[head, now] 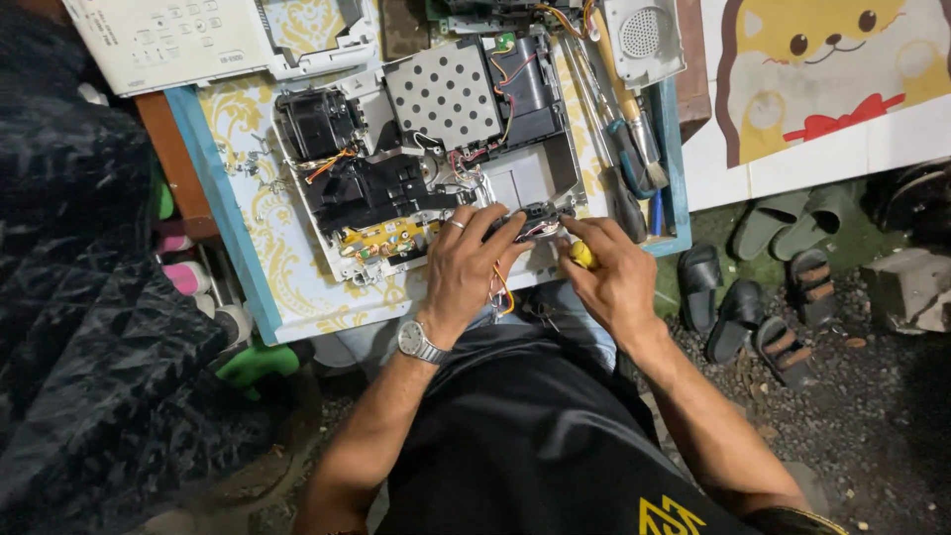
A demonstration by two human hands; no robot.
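Left hand clamps small black part; right hand grips one yellow-handled screwdriver, over one opened device.

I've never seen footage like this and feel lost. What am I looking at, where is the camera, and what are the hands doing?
The one picture comes from a camera worn on a person's head, looking down at their own arms. On a small patterned table lies an opened white electronic device, its black parts, wires and a dotted metal plate exposed. The left hand, with a ring and wristwatch, rests on a small black part at the device's near edge. The right hand grips a yellow-handled tool, probably a screwdriver. Spare tools lie to the right, sandals on the ground.
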